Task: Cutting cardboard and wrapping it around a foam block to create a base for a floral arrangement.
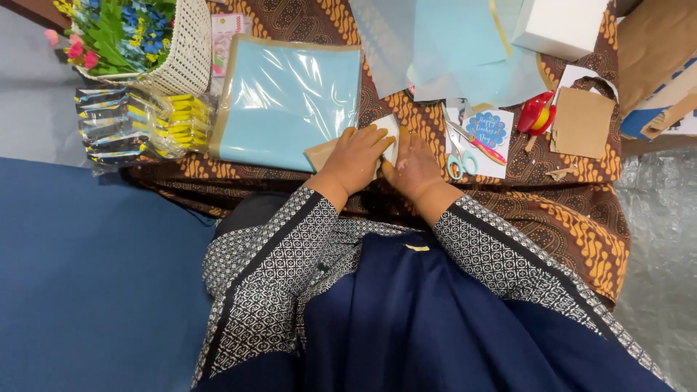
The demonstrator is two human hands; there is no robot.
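head view: batik-covered table (566,218), blue floor (87,276)

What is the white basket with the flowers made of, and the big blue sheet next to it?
The white basket looks like woven plastic or painted wicker, with an open lattice. The blue sheet seems to be paper inside clear, glossy plastic wrap that shows shiny creases.

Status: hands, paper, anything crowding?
Left hand and right hand both flat on brown-and-white paper piece. Scissors beside right hand. Light blue sheets beside left hand.
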